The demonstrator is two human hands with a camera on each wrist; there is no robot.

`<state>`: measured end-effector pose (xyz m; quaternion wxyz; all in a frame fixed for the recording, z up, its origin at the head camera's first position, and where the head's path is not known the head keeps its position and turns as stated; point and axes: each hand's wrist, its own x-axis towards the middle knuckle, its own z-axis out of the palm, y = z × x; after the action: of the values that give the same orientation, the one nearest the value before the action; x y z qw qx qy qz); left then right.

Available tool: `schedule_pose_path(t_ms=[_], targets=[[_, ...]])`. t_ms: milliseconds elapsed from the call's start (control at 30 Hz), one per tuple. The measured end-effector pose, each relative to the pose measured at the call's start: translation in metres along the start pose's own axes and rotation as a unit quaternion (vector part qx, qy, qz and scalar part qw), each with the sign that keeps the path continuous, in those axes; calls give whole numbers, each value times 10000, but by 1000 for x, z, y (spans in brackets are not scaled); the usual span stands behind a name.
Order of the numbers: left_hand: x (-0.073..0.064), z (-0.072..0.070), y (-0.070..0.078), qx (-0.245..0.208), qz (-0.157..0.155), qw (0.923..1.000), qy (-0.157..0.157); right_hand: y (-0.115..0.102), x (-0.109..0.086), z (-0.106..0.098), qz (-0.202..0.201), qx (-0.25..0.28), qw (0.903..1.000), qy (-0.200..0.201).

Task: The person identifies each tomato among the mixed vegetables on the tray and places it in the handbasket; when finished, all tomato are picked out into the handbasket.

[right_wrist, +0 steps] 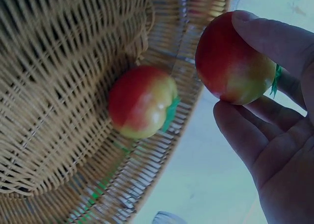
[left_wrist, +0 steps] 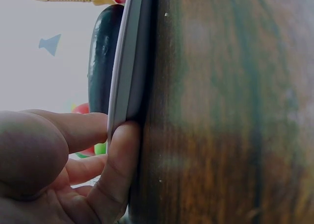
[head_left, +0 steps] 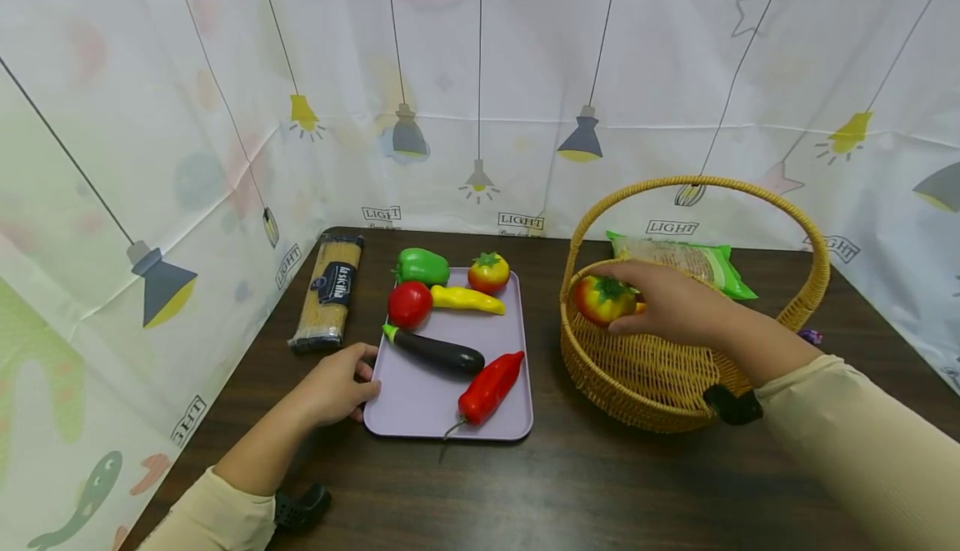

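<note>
My right hand (head_left: pixel 678 305) grips a red-and-yellow tomato (head_left: pixel 600 301) with a green leafy top, over the left part of the wicker basket (head_left: pixel 600 388). A second such tomato (right_wrist: pixel 142 101) lies inside the basket in the right wrist view. With thumb above and a finger beneath, my left hand (head_left: pixel 337 384) pinches the left rim of the lilac tray (head_left: pixel 408 409). On that tray are an eggplant (head_left: pixel 442 353), a red pepper (head_left: pixel 491 388), a yellow pepper (head_left: pixel 471 299), a green bell pepper (head_left: pixel 422 267), a red tomato (head_left: pixel 410 304) and another red-and-yellow tomato (head_left: pixel 489 273).
A pack of spaghetti (head_left: pixel 324 297) lies left of the tray on the dark wooden table (head_left: pixel 495 501). Behind the basket is a green-and-clear bag (head_left: pixel 723 267). The tall basket handle (head_left: pixel 697 182) arches above my right hand. Printed curtains (head_left: pixel 480 51) border the table.
</note>
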<state>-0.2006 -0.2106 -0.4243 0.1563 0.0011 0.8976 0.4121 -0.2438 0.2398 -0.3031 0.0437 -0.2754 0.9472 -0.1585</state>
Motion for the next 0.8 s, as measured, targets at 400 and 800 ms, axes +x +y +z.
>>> schedule_pose_path(t_ms=[400,800], targets=[[-1,-1,0,12,-22,10000,-10,16,12,5,457,32,9988,-144],[-1,-1,0,14,-61,10000,-23,19,26,16,387,166,9984,-389]])
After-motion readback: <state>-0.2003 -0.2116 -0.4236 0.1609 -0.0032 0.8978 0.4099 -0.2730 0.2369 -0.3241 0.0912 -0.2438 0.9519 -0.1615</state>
